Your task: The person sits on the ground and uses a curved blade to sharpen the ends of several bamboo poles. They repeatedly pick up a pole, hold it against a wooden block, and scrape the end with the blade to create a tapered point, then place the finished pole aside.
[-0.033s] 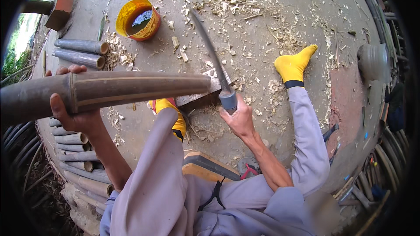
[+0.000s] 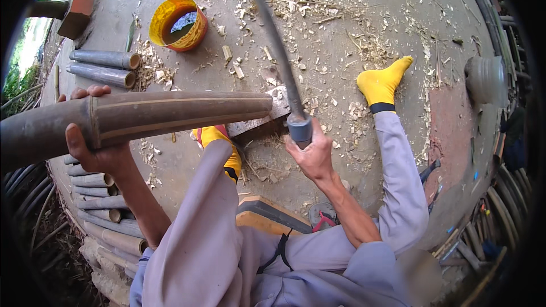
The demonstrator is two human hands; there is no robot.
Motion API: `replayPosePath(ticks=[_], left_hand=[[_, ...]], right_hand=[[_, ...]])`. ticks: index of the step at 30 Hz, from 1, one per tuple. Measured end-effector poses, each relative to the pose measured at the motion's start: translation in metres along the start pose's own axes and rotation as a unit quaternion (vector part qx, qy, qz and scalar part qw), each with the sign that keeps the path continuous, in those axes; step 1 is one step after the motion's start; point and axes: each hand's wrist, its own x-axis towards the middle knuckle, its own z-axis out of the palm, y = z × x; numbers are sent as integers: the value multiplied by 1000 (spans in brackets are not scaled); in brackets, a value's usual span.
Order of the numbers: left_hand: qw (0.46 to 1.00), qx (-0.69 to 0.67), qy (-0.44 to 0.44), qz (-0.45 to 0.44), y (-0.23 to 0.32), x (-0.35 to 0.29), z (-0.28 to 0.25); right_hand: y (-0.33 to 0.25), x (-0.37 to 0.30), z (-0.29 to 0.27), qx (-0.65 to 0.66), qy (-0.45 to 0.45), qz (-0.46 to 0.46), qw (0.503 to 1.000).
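Observation:
A thick brown bamboo pole [image 2: 182,109] lies across the left side, a paler strip running along it. My left hand [image 2: 108,158] is wrapped round it beside a node, thumb on the near side and fingertips over the far side. In my right hand [image 2: 314,156] is the grey-blue handle of a machete [image 2: 276,42]. Its long dark blade points away from me, up and slightly left, just right of the pole's narrow end. Under that end shows a pale, chopped block [image 2: 278,102], partly hidden by the pole.
A yellow-red bucket [image 2: 202,31] of dark liquid stands at the far left, near two cut bamboo lengths [image 2: 102,74]. More bamboo pieces [image 2: 94,180] are stacked at the left. Wood chips [image 2: 301,0] litter the floor. My yellow-socked foot [image 2: 382,84] rests at right; a cloudy jar [image 2: 483,79] stands beyond.
The machete has shifted slightly to the right and its blade has tilted a little more upright. My left hand and the bamboo pole have hardly moved.

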Motion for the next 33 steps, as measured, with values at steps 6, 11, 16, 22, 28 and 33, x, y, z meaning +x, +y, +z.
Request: replayPosePath(ticks=[6, 11, 16, 22, 28, 33], left_hand=[[999, -9, -43, 0, 3, -5, 6], [997, -26, -73, 3, 5, -5, -13], [993, -41, -113, -4, 8, 0, -26], [988, -50, -144, -7, 2, 4, -30], [988, -4, -154, -25, 13, 3, -41], [985, 2, -166, -58, 13, 13, -40]], right_hand=[[52, 7, 21, -113, -60, 28, 991], [14, 7, 5, -81, -111, 106, 985], [-29, 11, 12, 126, 40, -95, 987], [58, 7, 24, -108, -90, 68, 988], [-34, 4, 6, 3, -17, -11, 1000], [24, -1, 32, -11, -16, 0, 1000]])
